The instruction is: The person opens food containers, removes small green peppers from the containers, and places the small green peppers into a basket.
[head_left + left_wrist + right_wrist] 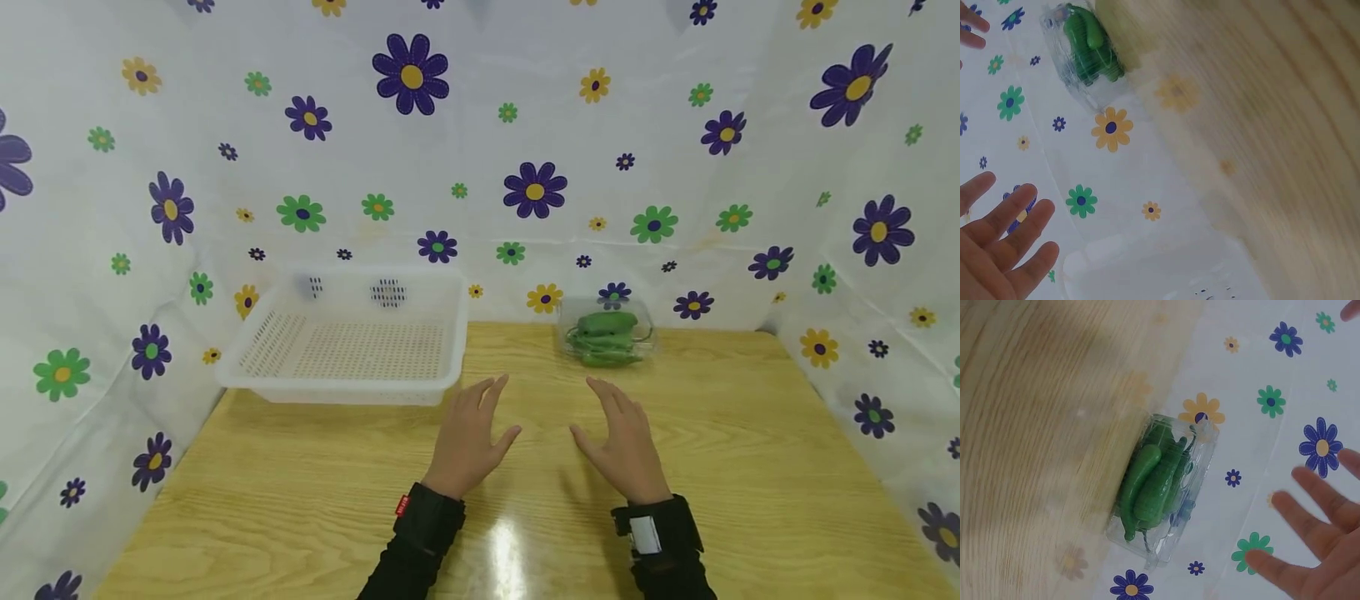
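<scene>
Both hands hover over the middle of the table with nothing in them. My left hand (467, 437) has its fingers spread, near the front right corner of a white plastic basket (352, 386). My right hand (622, 440) is also spread, on the near side of a clear plastic box (567, 321). Inside that box lie several green peppers (607, 342), long and slightly curved. In the right wrist view the peppers (1150, 487) show through the transparent box, away from the fingers. The left wrist view catches the basket's pale wall (1160, 269) below the left fingers.
The wooden table (525, 500) runs back to a white cloth (480, 150) printed with purple, green and yellow flowers, which also hangs at both sides. The perforated basket stands at the back left, the box at the back, right of centre.
</scene>
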Tool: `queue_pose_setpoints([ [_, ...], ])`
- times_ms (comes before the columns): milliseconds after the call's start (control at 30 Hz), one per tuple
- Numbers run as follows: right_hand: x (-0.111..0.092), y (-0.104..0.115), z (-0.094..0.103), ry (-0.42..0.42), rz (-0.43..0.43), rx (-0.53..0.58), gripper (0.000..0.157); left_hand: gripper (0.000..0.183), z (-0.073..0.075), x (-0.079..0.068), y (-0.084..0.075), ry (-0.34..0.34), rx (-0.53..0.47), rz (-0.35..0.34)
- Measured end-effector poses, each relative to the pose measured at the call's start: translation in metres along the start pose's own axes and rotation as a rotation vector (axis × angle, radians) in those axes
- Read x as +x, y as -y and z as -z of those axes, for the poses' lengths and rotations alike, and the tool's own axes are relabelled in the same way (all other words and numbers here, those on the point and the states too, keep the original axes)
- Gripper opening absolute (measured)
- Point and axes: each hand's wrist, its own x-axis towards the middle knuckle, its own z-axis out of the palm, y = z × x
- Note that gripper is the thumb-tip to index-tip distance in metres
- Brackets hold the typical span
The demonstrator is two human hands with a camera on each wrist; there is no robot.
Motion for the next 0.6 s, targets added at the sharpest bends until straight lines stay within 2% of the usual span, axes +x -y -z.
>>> queue_pose_setpoints([
  [100, -0.001, -0.002, 0.003, -0.014, 0.029, 0.015, 0.063, 0.069, 0.006, -0.001, 0.006, 0.018, 0.005, -0.027],
  [233, -0.003, -0.012, 0.007, -0.020, 0.048, -0.017, 0.063, 0.068, 0.010, 0.003, 0.010, 0.008, 0.018, -0.062],
  [433, 0.004, -0.020, 0.009, 0.009, 0.036, -0.019, 0.063, 0.071, 0.008, 0.015, 0.012, -0.006, 0.009, -0.084],
  [500, 0.014, -0.023, 0.012, 0.035, 0.015, -0.017, 0.063, 0.071, 0.007, 0.025, 0.012, 0.004, -0.024, -0.075],
  [600, 0.037, -0.034, 0.022, 0.089, -0.022, 0.014, 0.061, 0.069, 0.004, 0.046, 0.011, 0.061, -0.168, -0.028],
])
